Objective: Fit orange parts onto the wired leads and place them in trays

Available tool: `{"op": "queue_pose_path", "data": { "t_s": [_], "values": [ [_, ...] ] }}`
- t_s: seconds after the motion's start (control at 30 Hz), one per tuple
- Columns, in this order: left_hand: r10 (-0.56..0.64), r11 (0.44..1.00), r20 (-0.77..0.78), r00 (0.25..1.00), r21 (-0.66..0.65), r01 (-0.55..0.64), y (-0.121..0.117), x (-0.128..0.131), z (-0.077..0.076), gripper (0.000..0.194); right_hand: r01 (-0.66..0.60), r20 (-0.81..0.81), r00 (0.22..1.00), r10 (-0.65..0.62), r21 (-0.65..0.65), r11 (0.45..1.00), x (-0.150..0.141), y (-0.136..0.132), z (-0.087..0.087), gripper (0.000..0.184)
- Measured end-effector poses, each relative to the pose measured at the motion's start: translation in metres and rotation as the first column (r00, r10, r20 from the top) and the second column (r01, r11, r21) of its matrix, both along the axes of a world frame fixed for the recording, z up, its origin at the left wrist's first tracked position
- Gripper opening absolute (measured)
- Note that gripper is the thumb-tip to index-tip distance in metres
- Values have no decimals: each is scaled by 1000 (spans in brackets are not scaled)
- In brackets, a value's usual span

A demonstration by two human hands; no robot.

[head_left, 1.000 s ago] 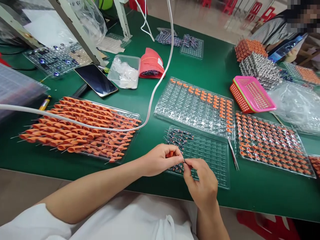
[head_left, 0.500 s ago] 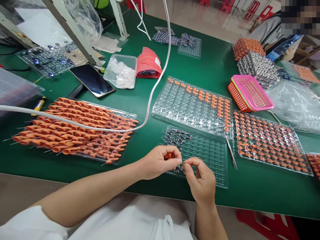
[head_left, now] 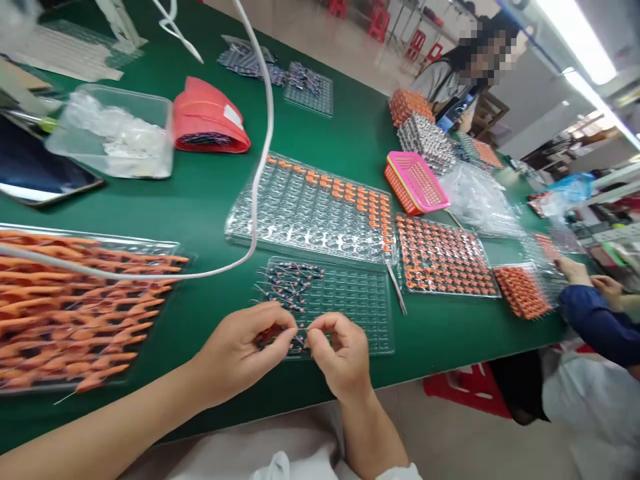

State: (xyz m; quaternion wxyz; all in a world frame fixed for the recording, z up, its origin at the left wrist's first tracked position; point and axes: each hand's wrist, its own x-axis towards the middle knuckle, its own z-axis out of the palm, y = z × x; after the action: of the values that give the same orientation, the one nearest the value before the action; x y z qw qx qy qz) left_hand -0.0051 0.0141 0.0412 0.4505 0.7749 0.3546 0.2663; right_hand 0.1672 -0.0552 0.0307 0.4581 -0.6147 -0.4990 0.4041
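My left hand (head_left: 255,341) is closed, thumb and forefinger pinched together. Bits of orange show inside its curled fingers. Fingertip to fingertip with it, my right hand (head_left: 343,353) is also pinched; a tiny thin-wired part (head_left: 302,328) seems to bridge the two, partly hidden. Both hands hover over the front of a clear moulded tray (head_left: 350,300). On that tray's left side lies a pile of small dark wired parts (head_left: 287,283) with pinkish ends. Behind it sits a larger clear tray (head_left: 300,213), with orange pieces (head_left: 350,193) in its back and right pockets.
Orange tubular pieces (head_left: 75,300) fill a tray at left, crossed by a white cable (head_left: 256,200). Tweezers (head_left: 397,287), a filled tray (head_left: 445,257) and pink basket (head_left: 420,180) stand right. A co-worker's sleeve (head_left: 593,317) is far right; another person (head_left: 450,73) sits across.
The view has swung right and closer, so things sit further left and a co-worker's arms appear at right. My hands stay pinched together over the tray.
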Motion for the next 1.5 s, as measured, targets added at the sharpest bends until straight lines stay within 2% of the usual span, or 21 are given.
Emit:
{"op": "queue_pose_path", "data": {
  "t_s": [0.07, 0.13, 0.23, 0.33, 0.53, 0.73, 0.83, 0.9, 0.97, 1.0, 1.07, 1.13, 1.17, 1.2, 1.27, 1.33, 1.4, 1.5],
  "values": [
    [21, 994, 3, 1000, 104, -21, -3, 0, -4, 17, 11, -14, 1000, -11, 0, 1000, -2, 2, 2, 9],
    [68, 989, 2, 998, 132, -67, -5, 1, -6, 16, 28, -30, 999, -28, 2, 1000, -3, 4, 3, 8],
    [125, 988, 9, 992, 90, -125, -9, 2, -5, 16, 49, -59, 997, -49, -7, 999, -5, 6, 5, 7],
    [132, 990, 7, 991, 51, -132, -11, 3, -2, 13, 52, -97, 994, -56, -44, 998, -5, 6, 5, 6],
    [101, 994, 30, 994, 43, -102, -11, 4, 2, 17, 36, -164, 985, -46, -68, 997, -2, 6, 5, 8],
    [59, 997, 26, 998, 41, -60, -6, 4, 0, 21, 26, -148, 988, -39, -87, 996, 2, 3, 5, 9],
    [-9, 999, 14, 1000, -43, 9, 0, 4, 2, 21, 50, -150, 987, -59, -66, 997, 7, -1, 0, 12],
    [3, 980, 18, 1000, -197, 0, 4, 4, 3, 21, 101, -174, 979, -103, -22, 995, 10, -2, -6, 11],
    [33, 922, 60, 998, -386, -7, 8, 4, 1, 22, 152, -204, 969, -142, 32, 988, 11, -3, -13, 10],
    [42, 875, 106, 993, -484, 15, 9, 4, -1, 21, 166, -205, 967, -153, 47, 985, 11, -4, -15, 9],
    [67, 733, 236, 969, -671, 113, 10, 3, -7, 24, 187, -172, 970, -173, 68, 980, 11, -4, -17, 8],
    [118, 576, 354, 928, -785, 227, 11, 3, -14, 34, 206, -107, 975, -196, 83, 975, 10, -5, -16, 8],
    [143, 523, 392, 909, -810, 267, 11, 2, -17, 38, 214, -74, 975, -208, 89, 973, 10, -5, -15, 8],
    [157, 497, 413, 897, -818, 290, 10, 2, -18, 41, 217, -44, 976, -214, 91, 972, 9, -4, -14, 8],
    [157, 515, 414, 897, -809, 284, 9, 3, -18, 44, 217, 3, 976, -218, 97, 971, 9, -4, -13, 9],
    [121, 585, 365, 923, -778, 230, 7, 3, -14, 43, 214, 35, 975, -219, 109, 971, 9, -3, -13, 9],
    [67, 701, 275, 959, -697, 151, 5, 3, -10, 40, 221, 52, 972, -229, 127, 967, 9, -4, -14, 9],
    [8, 875, 131, 991, -482, 56, 4, 3, -8, 36, 232, 62, 968, -244, 155, 960, 9, -6, -16, 10]
  ]
}}
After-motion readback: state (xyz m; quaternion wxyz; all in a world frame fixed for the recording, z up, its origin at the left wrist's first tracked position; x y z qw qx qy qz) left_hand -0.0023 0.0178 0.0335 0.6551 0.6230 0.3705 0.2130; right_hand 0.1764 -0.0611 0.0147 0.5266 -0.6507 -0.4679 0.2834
